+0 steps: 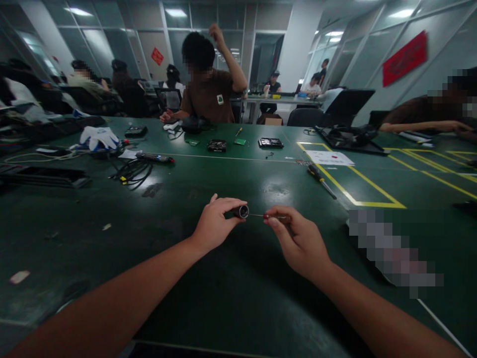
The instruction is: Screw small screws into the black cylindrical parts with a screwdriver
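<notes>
My left hand (213,223) is closed on a small dark cylinder (242,212), pinched between thumb and fingers. Its round end, with a pale metal rim, faces right and toward me; its exact kind cannot be made out. In my right hand (303,241), thumb and fingers grip the reddish-brown handle of a thin screwdriver (257,215). The slim shaft points left at the cylinder's rim; whether the tip touches it is too small to tell. Both hands are above the dark green table (231,298).
A larger black-and-yellow screwdriver (321,181) lies beyond my right hand. Coiled black cables (136,171) and white gloves (99,138) lie at the left. Open drive-like boxes (216,145) and a green circuit board (240,142) sit farther back. Opposite sits a person (208,94) with one arm raised.
</notes>
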Available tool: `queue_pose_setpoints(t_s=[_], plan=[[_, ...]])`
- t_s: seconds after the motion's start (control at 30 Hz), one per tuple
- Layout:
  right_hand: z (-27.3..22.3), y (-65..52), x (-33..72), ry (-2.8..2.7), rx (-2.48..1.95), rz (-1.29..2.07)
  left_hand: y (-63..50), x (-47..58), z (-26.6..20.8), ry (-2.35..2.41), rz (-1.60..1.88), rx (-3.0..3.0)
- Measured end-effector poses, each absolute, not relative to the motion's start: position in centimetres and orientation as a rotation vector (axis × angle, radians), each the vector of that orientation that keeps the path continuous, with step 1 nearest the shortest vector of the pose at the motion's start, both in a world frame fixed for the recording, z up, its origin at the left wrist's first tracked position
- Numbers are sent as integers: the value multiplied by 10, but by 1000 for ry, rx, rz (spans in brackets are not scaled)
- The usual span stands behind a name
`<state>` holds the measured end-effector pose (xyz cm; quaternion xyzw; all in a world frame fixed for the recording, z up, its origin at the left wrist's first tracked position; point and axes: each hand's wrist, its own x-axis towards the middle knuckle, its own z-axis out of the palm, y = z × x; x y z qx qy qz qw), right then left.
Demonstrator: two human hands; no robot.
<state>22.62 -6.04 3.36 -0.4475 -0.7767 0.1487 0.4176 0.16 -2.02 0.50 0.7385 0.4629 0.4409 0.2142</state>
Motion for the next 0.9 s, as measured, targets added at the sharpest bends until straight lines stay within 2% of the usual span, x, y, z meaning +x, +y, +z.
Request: queue_pose_setpoints(t_s=[0.33,0.57,0.9], plan=[[39,-61,231,-1811,-1120,263,-17,1,7,1359,1149,2031],[37,-61,227,-1966,-1092,283,-17,0,6,1350,1147,2041],[36,-61,230,-1882,-1134,279,-15,-1,3,1351,1172,2027]])
